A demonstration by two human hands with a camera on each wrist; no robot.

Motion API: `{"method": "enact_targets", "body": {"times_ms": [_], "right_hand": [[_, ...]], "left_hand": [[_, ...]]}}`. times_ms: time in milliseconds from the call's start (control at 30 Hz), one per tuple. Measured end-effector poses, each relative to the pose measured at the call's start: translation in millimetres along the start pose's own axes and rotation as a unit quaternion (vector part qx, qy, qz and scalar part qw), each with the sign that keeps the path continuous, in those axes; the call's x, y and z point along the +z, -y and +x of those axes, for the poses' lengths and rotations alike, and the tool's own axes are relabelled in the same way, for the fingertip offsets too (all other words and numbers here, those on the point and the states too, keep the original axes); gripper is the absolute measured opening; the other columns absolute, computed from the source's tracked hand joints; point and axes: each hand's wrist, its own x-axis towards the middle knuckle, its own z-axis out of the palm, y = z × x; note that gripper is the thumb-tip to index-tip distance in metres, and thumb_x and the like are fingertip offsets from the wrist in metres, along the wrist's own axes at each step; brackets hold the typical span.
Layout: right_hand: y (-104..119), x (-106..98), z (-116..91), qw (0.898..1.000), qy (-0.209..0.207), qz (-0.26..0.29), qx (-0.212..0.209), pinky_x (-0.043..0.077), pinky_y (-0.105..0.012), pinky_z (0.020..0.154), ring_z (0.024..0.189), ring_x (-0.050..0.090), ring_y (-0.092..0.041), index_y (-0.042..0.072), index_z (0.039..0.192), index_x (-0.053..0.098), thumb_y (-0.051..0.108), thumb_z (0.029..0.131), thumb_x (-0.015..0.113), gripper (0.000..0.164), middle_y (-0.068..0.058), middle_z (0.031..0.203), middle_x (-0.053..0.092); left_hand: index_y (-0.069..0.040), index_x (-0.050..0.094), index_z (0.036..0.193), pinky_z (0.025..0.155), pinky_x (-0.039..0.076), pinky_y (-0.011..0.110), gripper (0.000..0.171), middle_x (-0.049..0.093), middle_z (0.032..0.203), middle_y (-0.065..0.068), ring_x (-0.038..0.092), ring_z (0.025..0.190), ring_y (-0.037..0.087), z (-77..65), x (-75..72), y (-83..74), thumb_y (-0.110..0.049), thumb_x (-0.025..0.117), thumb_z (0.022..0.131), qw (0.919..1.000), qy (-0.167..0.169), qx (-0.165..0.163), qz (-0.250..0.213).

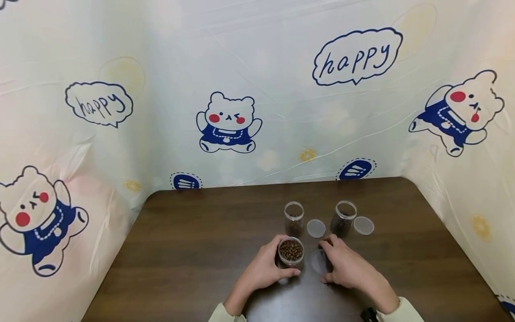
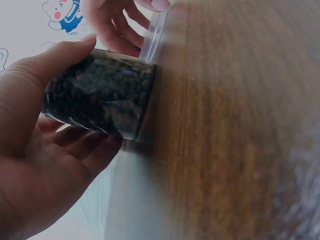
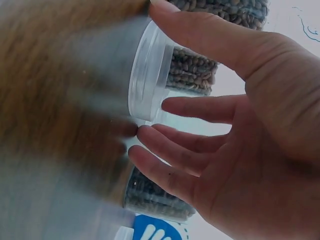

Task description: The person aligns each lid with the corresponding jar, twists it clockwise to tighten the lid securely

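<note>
My left hand [image 1: 263, 266] grips a clear jar [image 2: 102, 95] of brown beans that look like coffee beans, thumb on the near side and fingers round the far side. The jar is uncovered and upright close over the table. Just right of it, a clear lid [image 3: 147, 75] lies flat on the wood. Around this lid my right hand [image 1: 348, 264] is spread, thumb at the near edge and fingertips by the far edge, with a gap inside the palm. In the left wrist view, the right fingers reach beside the lid [image 2: 155, 35].
Behind the hands stand two more uncovered jars, one with brown contents [image 1: 294, 226] and one with darker contents [image 1: 341, 226]. A round lid [image 1: 316, 228] lies between them, another lid [image 1: 364, 226] to the right. A printed curtain [image 1: 273, 89] encloses the wooden table [image 1: 193, 241].
</note>
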Motion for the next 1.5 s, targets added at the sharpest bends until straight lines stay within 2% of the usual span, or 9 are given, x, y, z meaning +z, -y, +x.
{"method": "enact_targets", "body": {"times_ms": [133, 300, 600, 767, 933, 1067, 1233, 1400, 1500], "right_hand": [[-1.3, -1.9, -0.3, 1.000, -0.002, -0.023, 0.000, 0.055, -0.051, 0.095, 0.118, 0.059, -0.034, -0.008, 0.124, 0.066, 0.031, 0.068, 0.099, 0.076, -0.016, 0.124, 0.059], [-0.8, -2.5, -1.2, 0.998, -0.025, -0.055, -0.035, 0.054, -0.047, 0.089, 0.102, 0.056, -0.026, -0.002, 0.105, 0.071, 0.028, 0.066, 0.097, 0.056, -0.006, 0.107, 0.061], [-2.7, -6.4, -4.5, 0.997, -0.020, -0.039, -0.058, 0.054, -0.050, 0.095, 0.110, 0.061, -0.029, 0.001, 0.122, 0.060, 0.014, 0.066, 0.085, 0.063, -0.008, 0.111, 0.061], [-4.3, -10.1, -6.4, 0.998, -0.010, -0.022, -0.059, 0.053, -0.045, 0.088, 0.108, 0.055, -0.024, 0.002, 0.128, 0.060, 0.014, 0.068, 0.084, 0.066, -0.006, 0.114, 0.058], [-4.7, -15.1, -7.4, 0.998, -0.006, -0.023, -0.053, 0.041, -0.039, 0.083, 0.098, 0.043, -0.019, 0.003, 0.132, 0.061, 0.017, 0.071, 0.084, 0.067, -0.003, 0.113, 0.057], [-4.0, -15.9, -7.2, 0.999, 0.005, -0.019, -0.038, 0.035, -0.038, 0.083, 0.098, 0.041, -0.021, 0.002, 0.134, 0.061, 0.018, 0.072, 0.086, 0.068, -0.004, 0.113, 0.057], [-5.3, -12.9, -5.2, 0.999, 0.010, -0.010, -0.046, 0.040, -0.042, 0.085, 0.099, 0.040, -0.020, -0.002, 0.133, 0.058, 0.015, 0.074, 0.085, 0.066, -0.005, 0.112, 0.057], [-7.5, -10.4, -3.7, 0.997, -0.018, -0.008, -0.072, 0.046, -0.042, 0.087, 0.099, 0.043, -0.019, -0.004, 0.128, 0.058, 0.011, 0.070, 0.086, 0.066, -0.004, 0.110, 0.058], [-7.8, -9.0, -3.7, 0.996, -0.032, -0.004, -0.081, 0.048, -0.040, 0.086, 0.101, 0.044, -0.019, 0.000, 0.125, 0.060, 0.012, 0.067, 0.089, 0.065, -0.003, 0.111, 0.057]], "left_hand": [[-0.027, 0.052, 0.142, 0.105, 0.053, 0.034, 0.075, 0.070, 0.132, -0.006, 0.066, 0.120, 0.011, 1.6, 1.6, 0.0, -0.039, 0.093, 0.081, 1.0000, -0.004, 0.006, -0.001], [-0.026, 0.052, 0.143, 0.106, 0.053, 0.034, 0.075, 0.069, 0.132, -0.006, 0.065, 0.120, 0.011, 0.8, 1.2, -1.1, -0.038, 0.093, 0.080, 1.0000, -0.004, 0.005, -0.001], [-0.026, 0.053, 0.142, 0.108, 0.052, 0.035, 0.075, 0.069, 0.133, -0.006, 0.065, 0.121, 0.011, -0.1, 1.9, -0.8, -0.037, 0.093, 0.080, 1.0000, -0.004, 0.003, -0.001], [-0.026, 0.053, 0.143, 0.107, 0.052, 0.035, 0.076, 0.069, 0.134, -0.006, 0.065, 0.122, 0.011, -0.7, 1.7, 0.7, -0.038, 0.093, 0.080, 1.0000, -0.002, 0.001, 0.002], [-0.025, 0.053, 0.143, 0.107, 0.052, 0.034, 0.076, 0.069, 0.134, -0.005, 0.064, 0.121, 0.011, -0.9, 0.9, 0.1, -0.038, 0.093, 0.080, 1.0000, 0.003, 0.001, -0.001], [-0.025, 0.053, 0.144, 0.107, 0.052, 0.034, 0.076, 0.068, 0.134, -0.005, 0.065, 0.122, 0.011, -0.5, 0.0, -0.8, -0.038, 0.093, 0.081, 1.0000, 0.008, 0.001, -0.003], [-0.025, 0.053, 0.144, 0.107, 0.052, 0.035, 0.077, 0.068, 0.135, -0.005, 0.064, 0.123, 0.012, -0.8, -0.5, -1.4, -0.039, 0.093, 0.080, 0.9999, 0.012, -0.007, -0.002], [-0.027, 0.053, 0.144, 0.108, 0.052, 0.035, 0.076, 0.069, 0.134, -0.006, 0.065, 0.122, 0.012, 0.1, 0.0, -0.8, -0.039, 0.093, 0.080, 1.0000, 0.007, -0.001, -0.005], [-0.028, 0.053, 0.143, 0.107, 0.052, 0.034, 0.076, 0.069, 0.134, -0.007, 0.064, 0.122, 0.011, -0.4, 0.9, 0.3, -0.040, 0.093, 0.080, 1.0000, 0.007, -0.001, -0.006]]}}
